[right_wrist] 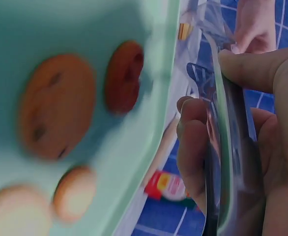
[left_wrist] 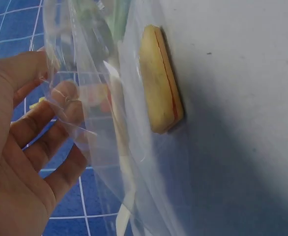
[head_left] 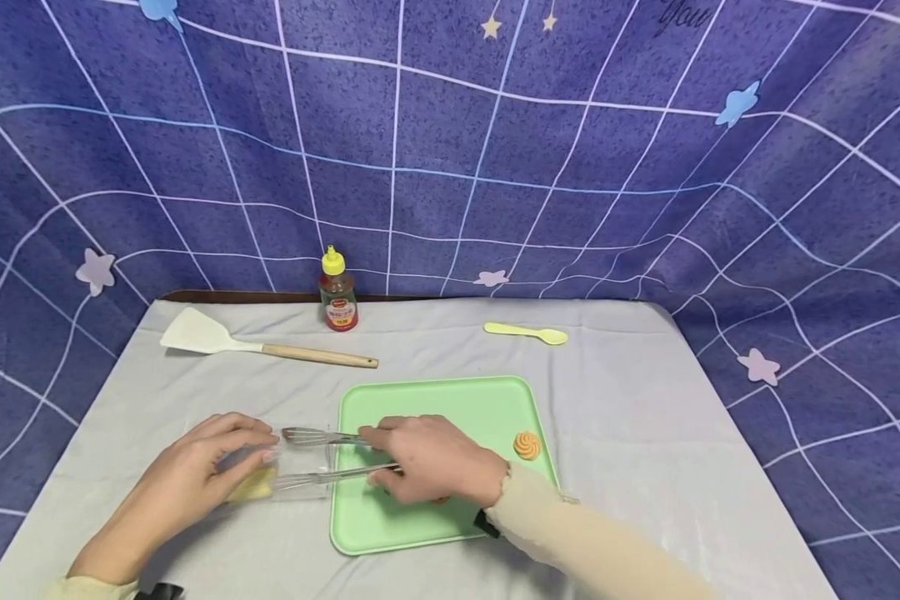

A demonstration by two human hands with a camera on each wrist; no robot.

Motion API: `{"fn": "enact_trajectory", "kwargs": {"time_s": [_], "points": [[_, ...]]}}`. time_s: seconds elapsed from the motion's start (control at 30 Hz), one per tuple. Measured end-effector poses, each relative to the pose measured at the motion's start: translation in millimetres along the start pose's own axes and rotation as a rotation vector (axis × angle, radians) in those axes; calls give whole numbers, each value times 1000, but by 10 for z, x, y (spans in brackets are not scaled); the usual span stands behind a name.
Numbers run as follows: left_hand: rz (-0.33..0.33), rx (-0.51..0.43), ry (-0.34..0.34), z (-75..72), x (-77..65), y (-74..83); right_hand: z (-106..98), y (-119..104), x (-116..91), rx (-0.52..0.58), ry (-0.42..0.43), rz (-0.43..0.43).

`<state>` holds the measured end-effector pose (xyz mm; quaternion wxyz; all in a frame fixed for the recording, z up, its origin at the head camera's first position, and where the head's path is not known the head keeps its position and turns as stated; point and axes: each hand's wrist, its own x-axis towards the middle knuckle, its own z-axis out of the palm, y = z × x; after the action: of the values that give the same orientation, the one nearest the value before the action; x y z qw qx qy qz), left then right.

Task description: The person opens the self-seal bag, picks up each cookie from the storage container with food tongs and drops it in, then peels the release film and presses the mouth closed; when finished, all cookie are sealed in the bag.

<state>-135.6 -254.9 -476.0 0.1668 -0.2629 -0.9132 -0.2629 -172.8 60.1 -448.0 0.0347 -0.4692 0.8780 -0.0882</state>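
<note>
Tongs (head_left: pixel 352 473) in R hand (head_left: pixel 438 458), clear bag (head_left: pixel 303 492) in L hand (head_left: pixel 195 462)

L hand, lower left of head frame, seemed to pinch the bag film btwn thumb & fingertips, other fingers loosely bent; prob. to keep the plastic lifted, b/c a limp bag falls flat. R hand, lower centre, gripped the tongs, thumb on one arm & fingers on the other, prob. so a squeeze could set the gap. Tips stood apart, no pc visible btwn them; in the bag or just above it, couldn't tell.

A pale yellow pc w/ a red line (left_wrist: pixel 159 81) seemed to lie inside the bag, near the L thumb. Bag sat beside the L edge of the green tray (head_left: pixel 450 395), which prob. kept the reach short. On the tray: a swirl biscuit (head_left: pixel 527 445) near its R edge; under the R hand, a brown oval pc (right_wrist: pixel 58 105) & a darker pc (right_wrist: pixel 123 78), the latter's shape unclear.

Further up the frame, prob. set back to leave elbow room: white spatula (head_left: pixel 202 333) upper L of the cloth (head_left: pixel 630 417), yellow-capped bottle (head_left: pixel 339 304) upright at the back, yellow spoon (head_left: pixel 525 332) R of centre.
</note>
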Motion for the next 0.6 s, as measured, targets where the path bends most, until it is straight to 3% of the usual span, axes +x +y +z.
{"fn": "enact_trajectory", "kwargs": {"time_s": [0.13, 0.33, 0.6], "points": [[7, 16, -10, 13, -20, 10, -30, 227, -341, 50, 67, 23], [3, 25, -11, 50, -44, 30, -78, 677, -990, 129, 135, 160], [9, 26, -18, 65, -38, 41, -141, 1124, -1894, 116, 253, 300]]}}
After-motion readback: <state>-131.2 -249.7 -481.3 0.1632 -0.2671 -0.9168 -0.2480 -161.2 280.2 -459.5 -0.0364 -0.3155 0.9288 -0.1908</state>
